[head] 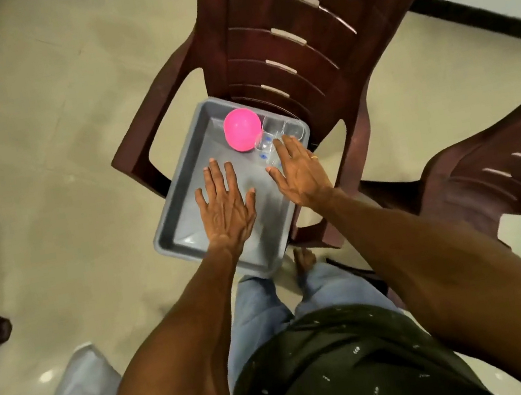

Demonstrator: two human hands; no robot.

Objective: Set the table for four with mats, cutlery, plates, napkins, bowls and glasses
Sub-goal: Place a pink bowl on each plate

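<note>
Now, from the head view, a grey tray [185,210] sits on the seat of a brown chair [310,32] at centre frame. Up in the tray's far corner, a pink bowl [242,129] sits beside clear glasses [275,132]. Left hand [225,203] is spread flat over the tray floor, holding nothing. Right hand [300,173] has fingers straight, tips at the glasses, nothing gripped yet. Risk, as I judge it: the tray overhangs the seat's front edge, so a push there could tip it, and a careless reach could knock the packed glasses together.
</note>
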